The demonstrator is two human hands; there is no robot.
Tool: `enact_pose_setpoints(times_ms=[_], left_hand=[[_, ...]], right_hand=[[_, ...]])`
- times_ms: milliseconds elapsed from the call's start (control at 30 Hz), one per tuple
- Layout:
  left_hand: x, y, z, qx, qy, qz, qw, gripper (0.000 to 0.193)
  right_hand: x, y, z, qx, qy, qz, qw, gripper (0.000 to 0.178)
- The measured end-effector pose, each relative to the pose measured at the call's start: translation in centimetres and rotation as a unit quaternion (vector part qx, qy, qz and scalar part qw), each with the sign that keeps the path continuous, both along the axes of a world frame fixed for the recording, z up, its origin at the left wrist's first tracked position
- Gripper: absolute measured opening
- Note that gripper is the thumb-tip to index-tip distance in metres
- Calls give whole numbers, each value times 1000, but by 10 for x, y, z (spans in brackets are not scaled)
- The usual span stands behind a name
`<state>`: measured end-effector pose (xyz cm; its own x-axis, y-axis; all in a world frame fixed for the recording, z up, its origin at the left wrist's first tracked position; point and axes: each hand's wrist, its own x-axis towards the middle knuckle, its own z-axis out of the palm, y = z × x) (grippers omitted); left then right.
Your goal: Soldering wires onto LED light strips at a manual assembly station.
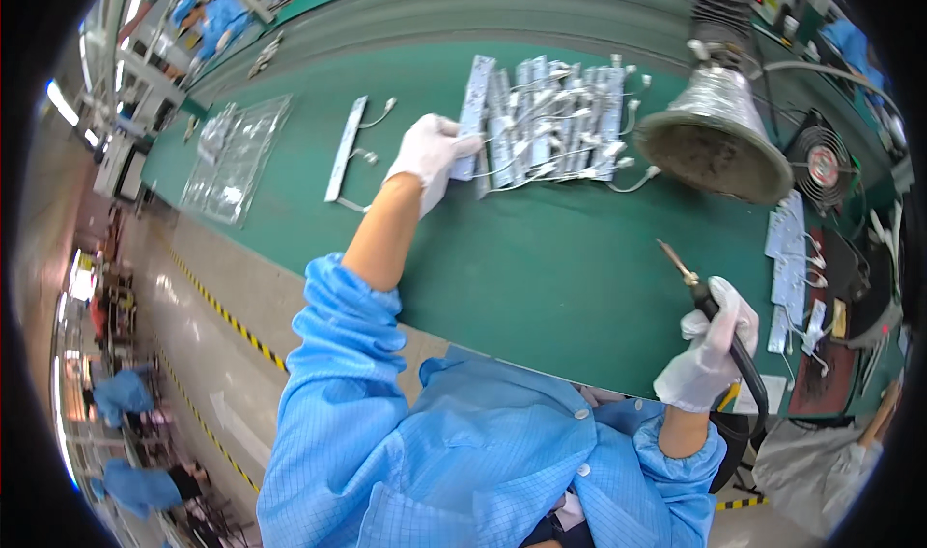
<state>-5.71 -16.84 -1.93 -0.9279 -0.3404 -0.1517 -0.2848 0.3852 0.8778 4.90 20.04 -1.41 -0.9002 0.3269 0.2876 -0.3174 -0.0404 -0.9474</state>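
My left hand [425, 157], in a white glove, pinches the lower part of a narrow white circuit strip [476, 89] at the left end of a row. Beside it lie several similar strips [555, 113] side by side, with white wires and small connectors tangled over them. A single strip with wires [346, 152] rests apart, left of my left hand. My right hand [710, 350], also gloved, grips a soldering iron [699, 290] by its black handle near the front edge. Its bare tip points up and left, above the green mat [550, 278] and apart from the strips.
A foil-wrapped fume extraction hood [715, 133] hangs at the right, next to a round fan [821, 157]. More wired strips [787, 268] lie at the far right. Clear plastic bags [232, 162] are at the left. Co-workers in blue [217, 25] sit farther off.
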Motion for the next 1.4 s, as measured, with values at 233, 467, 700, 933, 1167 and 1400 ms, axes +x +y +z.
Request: enact_pose_setpoints(times_ms=[233,467,700,933,1167,1400], left_hand=[[21,-10,13,524,191,-30,829,30],[28,13,38,517,301,-133,790,31],[69,24,56,422,16,-477,771,34],[60,127,49,14,-60,-458,887,49],[61,155,24,-104,46,-381,917,31],[60,154,12,-127,97,-390,907,28]], right_hand=[[-3,-2,4,75,27,5,997,19],[0,1,9,35,10,-23,999,26],[-9,7,-1,102,80,-92,987,24],[-13,10,-15,251,175,-147,941,28],[-4,18,-5,470,271,39,839,36],[-1,7,-4,297,181,120,930,22]])
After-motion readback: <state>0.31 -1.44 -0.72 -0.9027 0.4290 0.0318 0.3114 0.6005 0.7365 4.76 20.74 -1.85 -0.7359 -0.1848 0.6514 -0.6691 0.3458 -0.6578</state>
